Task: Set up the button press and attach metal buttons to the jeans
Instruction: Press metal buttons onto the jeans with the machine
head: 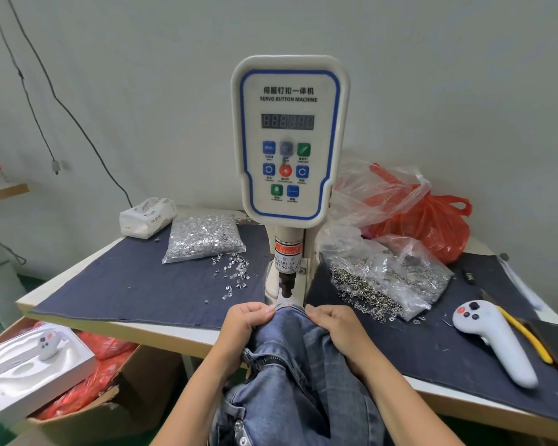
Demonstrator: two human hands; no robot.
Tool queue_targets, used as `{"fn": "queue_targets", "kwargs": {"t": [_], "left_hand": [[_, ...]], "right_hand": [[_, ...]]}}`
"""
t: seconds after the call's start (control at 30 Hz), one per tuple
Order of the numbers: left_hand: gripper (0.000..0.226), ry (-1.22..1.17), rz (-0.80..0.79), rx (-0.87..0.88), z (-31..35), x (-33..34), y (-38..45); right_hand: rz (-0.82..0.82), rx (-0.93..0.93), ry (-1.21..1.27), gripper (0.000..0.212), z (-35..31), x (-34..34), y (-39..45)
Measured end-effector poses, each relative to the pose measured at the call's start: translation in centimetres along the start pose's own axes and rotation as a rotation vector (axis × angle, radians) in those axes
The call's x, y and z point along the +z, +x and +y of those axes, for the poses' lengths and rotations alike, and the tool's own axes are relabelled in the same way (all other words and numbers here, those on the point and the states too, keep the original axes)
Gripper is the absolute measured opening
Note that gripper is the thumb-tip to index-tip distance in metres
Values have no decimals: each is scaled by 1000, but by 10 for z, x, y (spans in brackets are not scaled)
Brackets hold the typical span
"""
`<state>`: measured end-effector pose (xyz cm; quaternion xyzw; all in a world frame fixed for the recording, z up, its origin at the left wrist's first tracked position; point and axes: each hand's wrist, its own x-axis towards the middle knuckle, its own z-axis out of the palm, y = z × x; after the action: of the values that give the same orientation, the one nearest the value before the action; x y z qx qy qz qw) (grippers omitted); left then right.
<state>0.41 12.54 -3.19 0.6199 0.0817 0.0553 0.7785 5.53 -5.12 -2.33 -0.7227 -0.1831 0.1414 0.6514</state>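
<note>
The jeans [298,375] lay bunched up from the person's lap to the front edge of the counter [161,329], with their waistband edge pushed under the head of the button press [289,140]. The left hand [244,329] gripped the denim on the left of that edge, its fingers [264,312] curled over the fold, and the right hand [337,329] gripped it on the right, its fingers [316,312] curled the same way. The strip of waistband between the two sets of fingertips sat directly below the press's metal punch [285,281], with the fingertips just beside the punch's base on either side. The press stood upright at the middle of the counter on a dark blue cloth [136,284], its control panel facing the person. To the left of the press lay a clear bag of shiny tacks [203,238], with loose tacks [234,272] spilled near it, and behind that a white tissue pack [147,217]. To the right lay a clear bag of small metal buttons [390,281], some scattered at its near edge, and behind it a red plastic bag [432,223]. A white handheld controller [493,339] rested near the right edge of the counter, beside a yellow-handled tool [529,336]. Below the counter on the left sat a cardboard box [110,403] holding a white tray [36,368] with another controller.
</note>
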Motion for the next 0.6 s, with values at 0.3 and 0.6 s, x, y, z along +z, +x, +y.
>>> {"fn": "queue_targets", "kwargs": {"t": [0.3, 0.6], "left_hand": [[15, 2, -2, -10, -1, -2, 2], [17, -1, -16, 0, -4, -4, 4]], "right_hand": [[1, 1, 14, 36, 2, 0, 1], [-4, 0, 56, 32, 4, -1, 1]]}}
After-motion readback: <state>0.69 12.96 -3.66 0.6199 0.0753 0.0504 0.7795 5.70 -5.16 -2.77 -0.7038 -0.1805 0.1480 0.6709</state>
